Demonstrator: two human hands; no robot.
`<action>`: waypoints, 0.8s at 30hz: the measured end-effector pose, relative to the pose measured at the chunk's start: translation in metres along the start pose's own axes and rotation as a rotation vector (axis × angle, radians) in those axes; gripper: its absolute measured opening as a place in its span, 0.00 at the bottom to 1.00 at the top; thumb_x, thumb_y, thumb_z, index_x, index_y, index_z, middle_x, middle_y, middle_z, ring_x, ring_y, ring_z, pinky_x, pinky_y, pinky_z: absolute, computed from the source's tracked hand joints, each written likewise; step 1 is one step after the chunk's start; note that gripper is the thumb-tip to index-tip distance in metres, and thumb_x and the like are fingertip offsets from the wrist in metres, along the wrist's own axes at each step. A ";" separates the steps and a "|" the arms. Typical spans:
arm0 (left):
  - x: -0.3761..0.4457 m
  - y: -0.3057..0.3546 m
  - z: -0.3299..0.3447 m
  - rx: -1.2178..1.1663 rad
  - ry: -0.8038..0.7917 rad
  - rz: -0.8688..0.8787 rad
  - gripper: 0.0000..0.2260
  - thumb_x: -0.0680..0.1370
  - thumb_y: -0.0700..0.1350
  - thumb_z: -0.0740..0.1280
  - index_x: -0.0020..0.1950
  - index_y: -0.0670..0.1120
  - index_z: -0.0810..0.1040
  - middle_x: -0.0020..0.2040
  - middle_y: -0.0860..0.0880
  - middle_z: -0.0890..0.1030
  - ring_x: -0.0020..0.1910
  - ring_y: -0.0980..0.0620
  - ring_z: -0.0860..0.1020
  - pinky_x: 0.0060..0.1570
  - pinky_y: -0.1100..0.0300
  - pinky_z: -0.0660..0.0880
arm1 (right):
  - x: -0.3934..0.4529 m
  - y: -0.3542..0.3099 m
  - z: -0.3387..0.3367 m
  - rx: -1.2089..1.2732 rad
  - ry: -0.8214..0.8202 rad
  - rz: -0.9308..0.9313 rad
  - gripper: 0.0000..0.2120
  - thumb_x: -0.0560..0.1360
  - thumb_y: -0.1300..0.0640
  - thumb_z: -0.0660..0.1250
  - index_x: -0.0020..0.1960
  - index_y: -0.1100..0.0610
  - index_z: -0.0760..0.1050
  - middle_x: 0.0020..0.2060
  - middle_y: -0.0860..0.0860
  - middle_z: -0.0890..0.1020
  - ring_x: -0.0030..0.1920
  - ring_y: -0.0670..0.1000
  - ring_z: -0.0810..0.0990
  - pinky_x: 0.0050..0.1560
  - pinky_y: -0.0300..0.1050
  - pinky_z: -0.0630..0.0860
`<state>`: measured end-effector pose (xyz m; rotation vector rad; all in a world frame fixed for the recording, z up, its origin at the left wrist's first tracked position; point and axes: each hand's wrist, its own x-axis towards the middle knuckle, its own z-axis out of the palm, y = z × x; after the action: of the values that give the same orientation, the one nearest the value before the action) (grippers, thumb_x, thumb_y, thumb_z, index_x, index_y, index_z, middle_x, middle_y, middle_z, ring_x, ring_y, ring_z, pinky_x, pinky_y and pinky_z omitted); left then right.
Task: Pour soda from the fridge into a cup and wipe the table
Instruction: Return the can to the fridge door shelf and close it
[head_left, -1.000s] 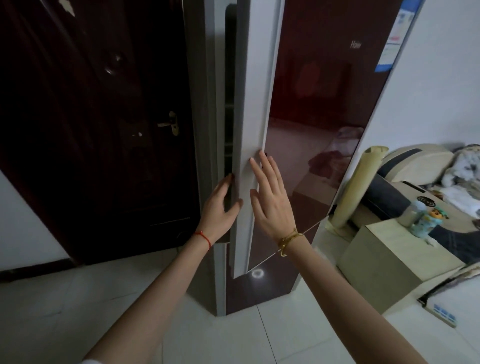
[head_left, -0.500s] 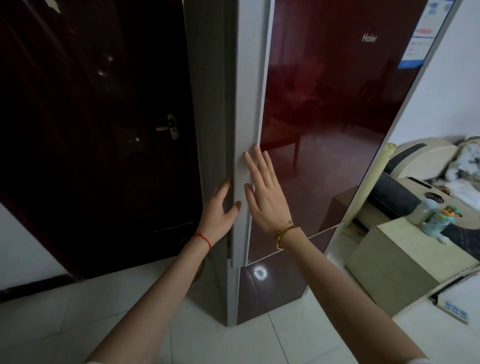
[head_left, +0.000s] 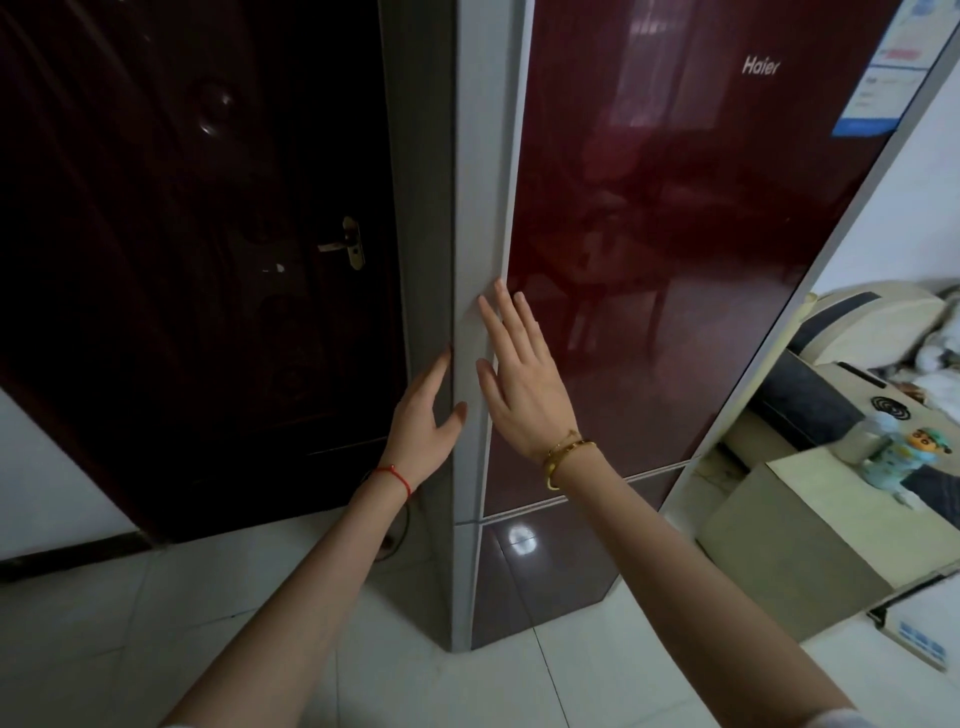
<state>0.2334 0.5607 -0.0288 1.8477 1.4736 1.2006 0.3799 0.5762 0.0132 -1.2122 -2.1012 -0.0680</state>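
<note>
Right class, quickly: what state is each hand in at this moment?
Left hand: open, fingers straight against the side edge of the fridge door, holding nothing.
Right hand: open, flat on the door's front, holding nothing.

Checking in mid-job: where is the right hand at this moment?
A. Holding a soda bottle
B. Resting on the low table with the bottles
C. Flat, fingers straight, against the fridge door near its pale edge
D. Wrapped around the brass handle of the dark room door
C. The right hand lies flat with straight fingers on the red fridge door by its pale edge, and it holds nothing.
</note>
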 end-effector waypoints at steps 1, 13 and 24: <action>0.000 -0.001 0.000 0.009 0.002 0.004 0.31 0.79 0.42 0.67 0.79 0.50 0.58 0.77 0.53 0.61 0.74 0.61 0.58 0.74 0.59 0.59 | 0.000 0.001 0.000 0.004 0.000 -0.004 0.29 0.80 0.59 0.56 0.79 0.54 0.49 0.79 0.48 0.45 0.78 0.50 0.41 0.77 0.55 0.54; -0.017 -0.006 -0.013 0.226 -0.011 -0.030 0.30 0.80 0.45 0.65 0.79 0.50 0.56 0.79 0.51 0.58 0.77 0.53 0.56 0.75 0.55 0.56 | -0.029 0.007 -0.004 -0.036 0.006 0.110 0.33 0.78 0.56 0.60 0.79 0.57 0.49 0.78 0.51 0.54 0.79 0.51 0.46 0.78 0.52 0.47; -0.040 0.001 -0.005 0.376 -0.169 0.114 0.27 0.80 0.45 0.64 0.78 0.47 0.60 0.76 0.50 0.62 0.76 0.51 0.59 0.72 0.61 0.55 | -0.091 0.021 -0.034 -0.146 -0.194 0.357 0.32 0.78 0.53 0.61 0.78 0.57 0.53 0.77 0.53 0.55 0.78 0.56 0.46 0.78 0.56 0.47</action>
<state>0.2281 0.5215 -0.0391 2.2456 1.5971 0.8295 0.4439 0.5081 -0.0214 -1.7259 -2.0342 0.0627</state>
